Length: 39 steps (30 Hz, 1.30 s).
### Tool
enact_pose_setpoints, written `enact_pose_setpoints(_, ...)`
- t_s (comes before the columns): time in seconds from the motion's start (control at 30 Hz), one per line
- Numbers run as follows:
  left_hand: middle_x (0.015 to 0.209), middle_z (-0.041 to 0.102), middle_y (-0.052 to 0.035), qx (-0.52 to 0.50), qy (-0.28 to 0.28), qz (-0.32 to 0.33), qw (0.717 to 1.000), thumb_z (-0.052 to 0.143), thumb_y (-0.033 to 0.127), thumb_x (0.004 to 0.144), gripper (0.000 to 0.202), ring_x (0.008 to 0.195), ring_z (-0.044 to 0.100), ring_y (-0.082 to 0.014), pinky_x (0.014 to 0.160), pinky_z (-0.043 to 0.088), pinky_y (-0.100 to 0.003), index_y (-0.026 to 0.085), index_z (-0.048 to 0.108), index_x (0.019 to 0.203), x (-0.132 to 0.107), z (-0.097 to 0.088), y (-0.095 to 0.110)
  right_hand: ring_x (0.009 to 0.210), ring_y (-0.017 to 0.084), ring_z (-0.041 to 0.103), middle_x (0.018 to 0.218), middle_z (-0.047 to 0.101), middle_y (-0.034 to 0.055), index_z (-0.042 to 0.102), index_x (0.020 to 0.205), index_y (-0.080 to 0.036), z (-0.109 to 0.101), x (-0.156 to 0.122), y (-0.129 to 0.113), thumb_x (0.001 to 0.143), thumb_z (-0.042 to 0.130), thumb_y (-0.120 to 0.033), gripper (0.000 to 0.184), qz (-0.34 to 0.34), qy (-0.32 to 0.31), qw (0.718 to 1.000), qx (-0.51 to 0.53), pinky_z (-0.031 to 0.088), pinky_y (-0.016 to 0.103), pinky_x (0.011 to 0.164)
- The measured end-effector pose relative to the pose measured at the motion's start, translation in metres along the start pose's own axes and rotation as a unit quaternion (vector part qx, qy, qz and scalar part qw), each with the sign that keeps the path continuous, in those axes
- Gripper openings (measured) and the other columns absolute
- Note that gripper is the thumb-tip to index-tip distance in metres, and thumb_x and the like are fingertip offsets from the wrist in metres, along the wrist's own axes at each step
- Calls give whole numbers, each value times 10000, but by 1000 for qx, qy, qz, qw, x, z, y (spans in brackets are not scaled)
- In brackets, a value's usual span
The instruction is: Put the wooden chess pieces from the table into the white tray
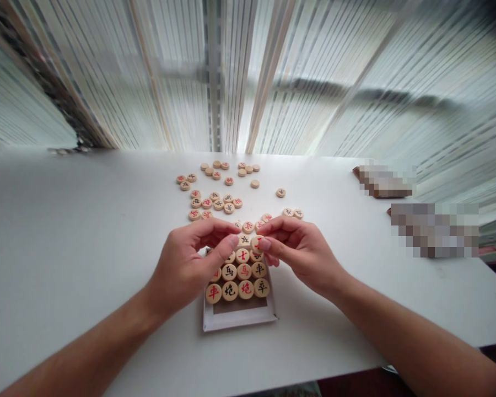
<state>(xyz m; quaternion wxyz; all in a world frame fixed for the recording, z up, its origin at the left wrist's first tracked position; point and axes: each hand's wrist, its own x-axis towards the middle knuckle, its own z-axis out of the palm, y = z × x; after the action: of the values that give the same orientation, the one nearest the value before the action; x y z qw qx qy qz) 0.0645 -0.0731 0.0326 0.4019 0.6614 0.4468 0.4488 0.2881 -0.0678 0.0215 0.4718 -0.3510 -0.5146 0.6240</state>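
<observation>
A shallow white box (240, 325) lies in front of me with rows of round wooden Chinese chess pieces (230, 291) in it, marked in red or black. My right hand (303, 251) is closed on a red-marked chess piece (257, 243), pinched over the box's far right corner. Over the far left corner, my left hand (190, 259) has its thumb and fingers drawn together; what they hold, if anything, is hidden. A black-marked piece (244, 240) shows between the hands, close to the left thumb. My left hand covers part of the box's left side.
Many loose chess pieces (219, 204) are scattered on the white table (107, 248) beyond my hands, some blank side up. A few lie farther right, including one black-marked piece (281, 192). Two blurred-out objects (434, 230) rest at right. Striped curtains (248, 71) hang behind the table.
</observation>
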Motion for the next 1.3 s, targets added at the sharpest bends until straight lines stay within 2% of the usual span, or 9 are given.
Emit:
enact_pose_setpoints(0.17,924,879,-50,-133,-73,-93,984,868,274,872,171,827,845,-211,731,694,-247,205,860,1028,-6,8,10,593,118,707,720,791,9,826,918,-202,7,-6,-2,714,1052,-287,316,28,-12,998,50,608,213,574)
enact_pose_setpoints(0.33,953,886,-76,-180,-73,-125,973,913,266,827,146,856,865,-266,761,734,-312,203,875,952,-7,10,16,618,142,739,756,808,27,826,881,-192,10,-7,-3,681,1065,-272,321,33,-12,997,62,638,235,586)
enact_pose_setpoints(0.57,905,880,-62,-144,-46,-99,984,884,244,840,134,831,861,-250,766,738,-306,203,880,967,-7,11,16,623,146,747,709,782,20,817,937,-184,10,-9,-6,848,961,-342,232,24,-20,999,19,643,247,607)
enact_pose_setpoints(0.8,915,863,-39,-27,-27,-9,999,862,232,894,107,801,815,-190,731,681,-251,230,885,999,-13,11,9,569,151,709,659,771,28,807,820,-187,15,-14,-3,793,993,-348,248,15,9,999,-50,575,227,518)
enact_pose_setpoints(1.0,905,861,-31,1,-31,22,999,825,222,923,132,792,801,-186,705,668,-252,255,899,1028,-13,12,10,596,161,745,691,790,41,832,847,-189,15,-16,-5,816,979,-371,236,9,4,999,-38,613,232,551)
enact_pose_setpoints(1.1,901,872,-25,-22,-22,1,1000,831,216,908,120,792,814,-193,744,690,-261,263,905,989,-12,12,12,583,170,753,682,785,44,843,864,-178,14,-15,-6,829,965,-419,272,29,-18,999,-10,646,256,558)
enact_pose_setpoints(1.3,827,875,-27,-147,-36,-94,984,834,213,866,110,711,846,-220,664,722,-259,239,911,941,-7,12,20,567,168,764,715,799,42,824,936,-163,13,-12,-5,865,943,-401,275,77,-43,993,81,680,269,562)
